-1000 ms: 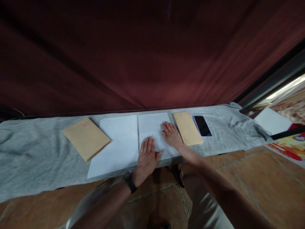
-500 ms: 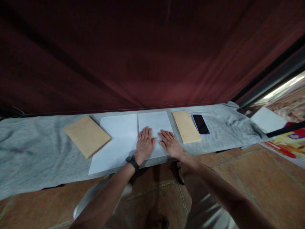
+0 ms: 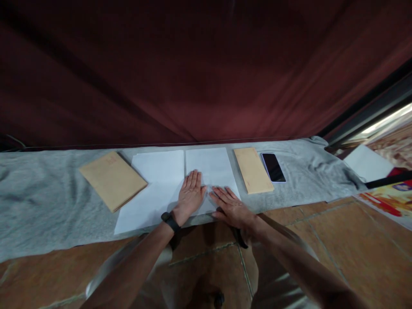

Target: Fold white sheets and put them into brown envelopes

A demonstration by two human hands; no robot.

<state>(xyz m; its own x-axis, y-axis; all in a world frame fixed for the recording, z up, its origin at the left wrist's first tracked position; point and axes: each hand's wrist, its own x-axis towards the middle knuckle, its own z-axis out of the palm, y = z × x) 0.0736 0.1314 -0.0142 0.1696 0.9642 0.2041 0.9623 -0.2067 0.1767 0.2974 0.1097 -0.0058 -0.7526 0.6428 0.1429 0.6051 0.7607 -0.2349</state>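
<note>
Pressing flat on a white sheet [image 3: 212, 171], both hands lie in the middle of the frame. The left hand [image 3: 189, 197] is open, palm down, fingers straight and close together, with a dark band [image 3: 170, 222] on the wrist. The right hand [image 3: 230, 206] is open too, palm down, with its fingers spread and pointing up and left toward the other hand. Neither hand grips anything.

It looks like the person is flattening or creasing the paper. To do that well, it would help to keep one palm firm so the sheet does not slip on the soft grey cloth [image 3: 41, 201], and to rub slowly along the paper with even weight.

The white sheet is plain, thin and clean, with straight edges. Its near end is under the hands and looks a little bumpy there. A second white sheet [image 3: 154, 184] lies just beside it to the left. A tan envelope [image 3: 112, 180] sits further left, partly on that second sheet. Another tan envelope [image 3: 253, 169] lies just right of the pressed sheet, and a dark phone [image 3: 273, 167] lies beside that. A dark red curtain [image 3: 193, 68] fills the upper part of the frame
</note>
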